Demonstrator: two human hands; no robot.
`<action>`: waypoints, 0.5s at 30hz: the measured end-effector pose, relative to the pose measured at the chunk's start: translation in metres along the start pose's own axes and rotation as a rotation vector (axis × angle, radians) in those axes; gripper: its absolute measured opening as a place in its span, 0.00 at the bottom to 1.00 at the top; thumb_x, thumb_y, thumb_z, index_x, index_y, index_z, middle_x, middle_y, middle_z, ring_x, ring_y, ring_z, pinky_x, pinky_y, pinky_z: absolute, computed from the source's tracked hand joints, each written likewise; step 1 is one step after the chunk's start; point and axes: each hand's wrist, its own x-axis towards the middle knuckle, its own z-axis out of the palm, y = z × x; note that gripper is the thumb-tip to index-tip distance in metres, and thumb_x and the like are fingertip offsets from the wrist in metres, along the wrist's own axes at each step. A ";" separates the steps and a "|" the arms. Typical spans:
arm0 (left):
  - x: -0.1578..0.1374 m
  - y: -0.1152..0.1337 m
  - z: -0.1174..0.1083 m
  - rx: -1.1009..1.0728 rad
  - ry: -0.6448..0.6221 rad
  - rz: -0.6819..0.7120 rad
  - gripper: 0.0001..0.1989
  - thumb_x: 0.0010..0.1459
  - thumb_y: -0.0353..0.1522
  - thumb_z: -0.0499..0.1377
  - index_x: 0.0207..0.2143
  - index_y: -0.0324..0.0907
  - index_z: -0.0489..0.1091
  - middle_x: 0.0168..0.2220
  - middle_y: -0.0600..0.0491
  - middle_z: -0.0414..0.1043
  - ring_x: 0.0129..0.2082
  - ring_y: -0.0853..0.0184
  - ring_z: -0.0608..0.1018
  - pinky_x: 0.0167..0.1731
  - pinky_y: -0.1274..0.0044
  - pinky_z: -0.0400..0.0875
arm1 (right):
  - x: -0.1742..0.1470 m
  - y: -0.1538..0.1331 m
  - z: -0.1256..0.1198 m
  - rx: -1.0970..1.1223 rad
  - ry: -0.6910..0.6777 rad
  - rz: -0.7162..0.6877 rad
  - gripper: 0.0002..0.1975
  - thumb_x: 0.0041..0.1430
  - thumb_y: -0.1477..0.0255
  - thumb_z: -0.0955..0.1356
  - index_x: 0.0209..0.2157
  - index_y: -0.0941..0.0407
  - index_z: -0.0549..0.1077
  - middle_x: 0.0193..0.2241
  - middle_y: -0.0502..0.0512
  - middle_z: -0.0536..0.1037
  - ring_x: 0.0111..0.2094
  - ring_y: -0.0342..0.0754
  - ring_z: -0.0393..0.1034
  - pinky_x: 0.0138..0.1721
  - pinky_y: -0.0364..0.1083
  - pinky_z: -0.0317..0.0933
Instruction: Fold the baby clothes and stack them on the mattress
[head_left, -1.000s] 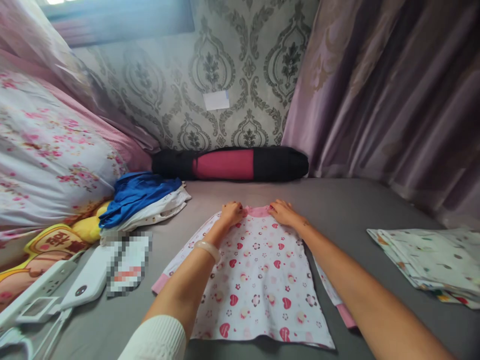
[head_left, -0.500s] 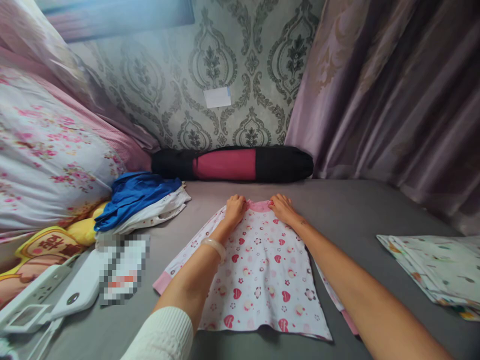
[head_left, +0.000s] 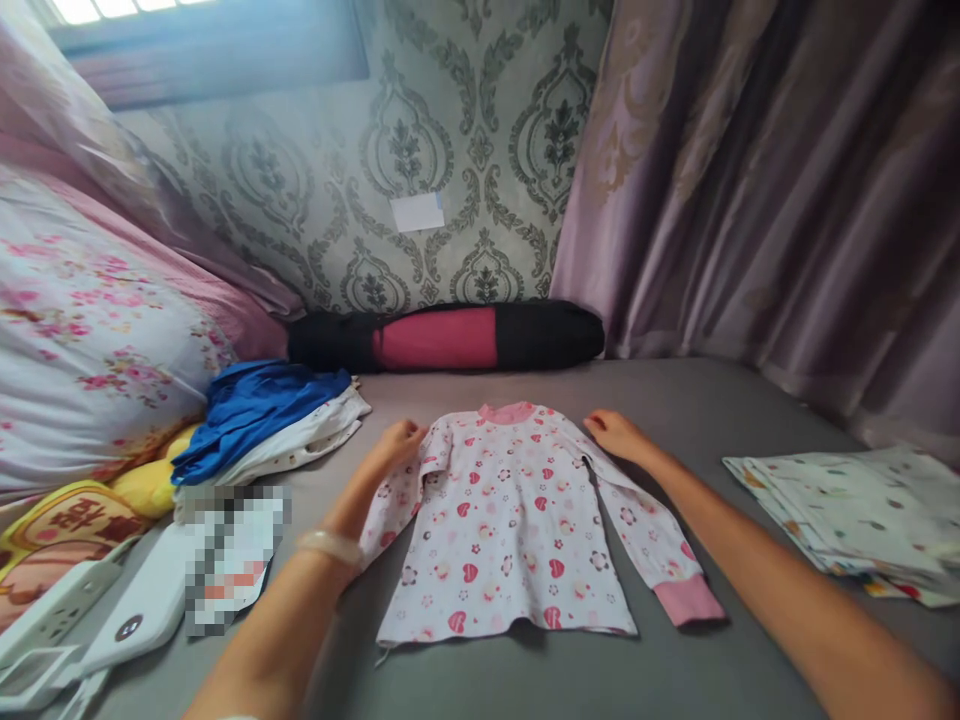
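Note:
A child's long-sleeved shirt (head_left: 510, 520), white with red hearts and flowers, pink collar and pink cuffs, lies spread on the grey bed sheet (head_left: 480, 690). Its collar points away from me. My left hand (head_left: 401, 442) is closed beside the shirt's left shoulder, at the top of that sleeve; whether cloth is between its fingers is hidden. The left cuff is covered by my forearm. Just off the right shoulder, my right hand (head_left: 619, 436) hovers low with curled fingers and nothing visible in them. The right sleeve slants outward, its cuff (head_left: 690, 600) flat on the sheet.
Folded pale printed cloth (head_left: 862, 510) lies at right. On the left are blue clothing (head_left: 255, 405), a white power bank (head_left: 142, 600), a power strip (head_left: 67, 605) and a floral pillow (head_left: 90, 330). A black and red roll (head_left: 442, 337) rests against the wall.
Both hands have let go of the collar and moved apart, out to the shoulders. The right sleeve now lies spread outward, and the view has shifted slightly.

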 end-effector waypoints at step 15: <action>-0.110 -0.066 -0.025 -0.218 -0.175 -0.134 0.22 0.41 0.45 0.57 0.34 0.40 0.70 0.23 0.56 0.70 0.24 0.66 0.73 0.21 0.79 0.62 | -0.146 0.043 -0.008 -0.009 -0.071 0.091 0.17 0.48 0.60 0.70 0.36 0.57 0.71 0.32 0.57 0.77 0.31 0.48 0.70 0.30 0.43 0.59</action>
